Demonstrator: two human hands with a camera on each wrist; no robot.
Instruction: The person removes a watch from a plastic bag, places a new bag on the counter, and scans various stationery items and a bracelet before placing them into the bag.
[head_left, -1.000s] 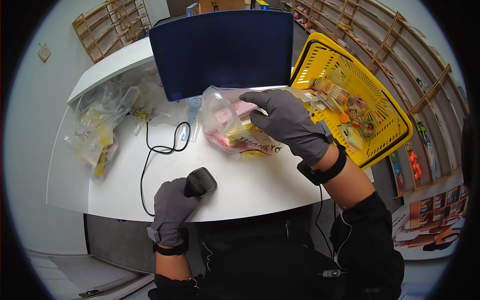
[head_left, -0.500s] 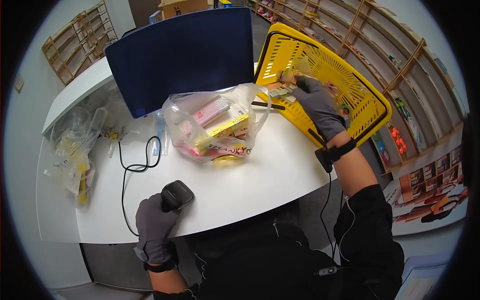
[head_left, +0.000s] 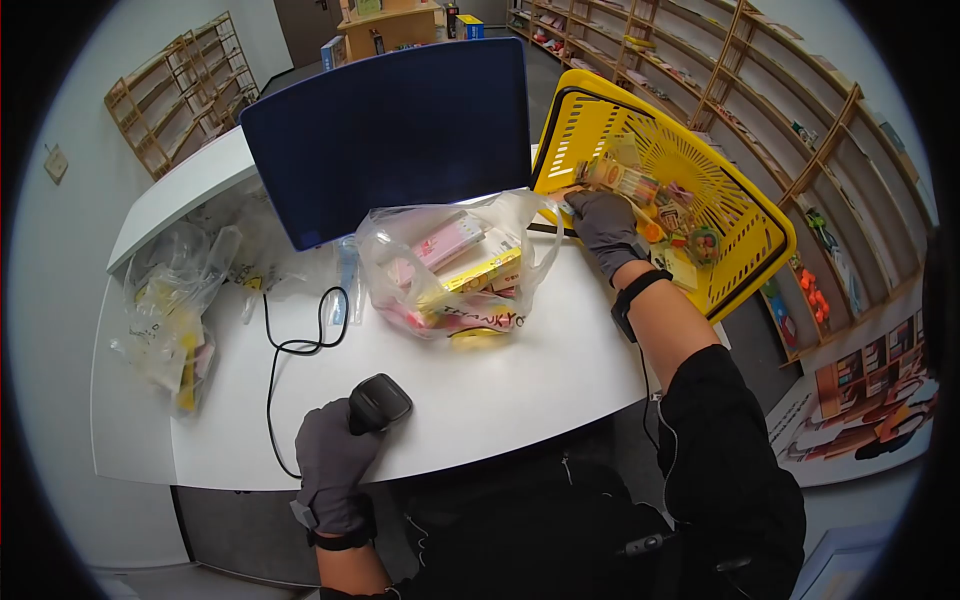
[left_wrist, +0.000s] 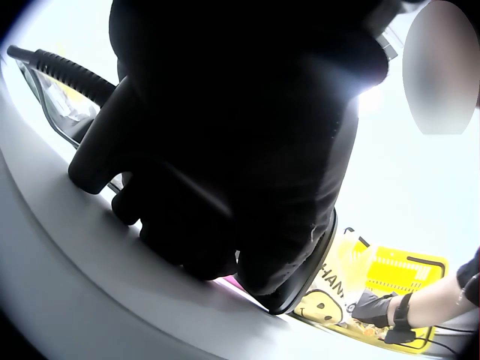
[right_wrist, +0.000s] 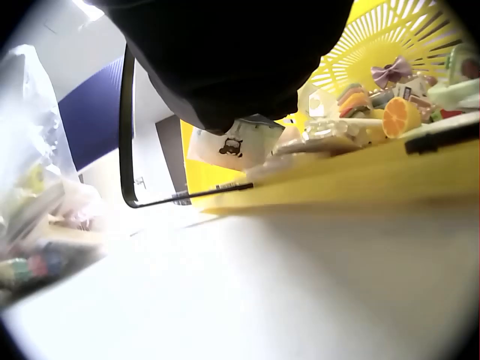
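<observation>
In the head view my gloved left hand (head_left: 337, 455) grips a black handheld scanner (head_left: 380, 402) low over the white counter. The left wrist view shows that hand (left_wrist: 217, 165) dark, with curled fingers. My gloved right hand (head_left: 606, 230) is at the near left side of the yellow basket (head_left: 765, 235). In the right wrist view, the fingers of this hand (right_wrist: 232, 60) pinch a pale packet with a small black animal print (right_wrist: 231, 148). Left of it stands a clear plastic bag (head_left: 385, 300) holding a pink box (head_left: 450, 243) and a yellow box (head_left: 482, 270).
A dark blue screen (head_left: 390, 140) stands behind the bag. More plastic bags (head_left: 170, 310) lie at the counter's left. A black cable (head_left: 275, 385) loops beside the left hand. Small goods, including an orange-slice item (right_wrist: 400, 117), lie in the basket. Shelves (head_left: 750, 120) line the right.
My right hand has left the bag, reached into the basket and drawn back to its near left side, where it pinches a packet. The left hand keeps the scanner; the head view has shifted.
</observation>
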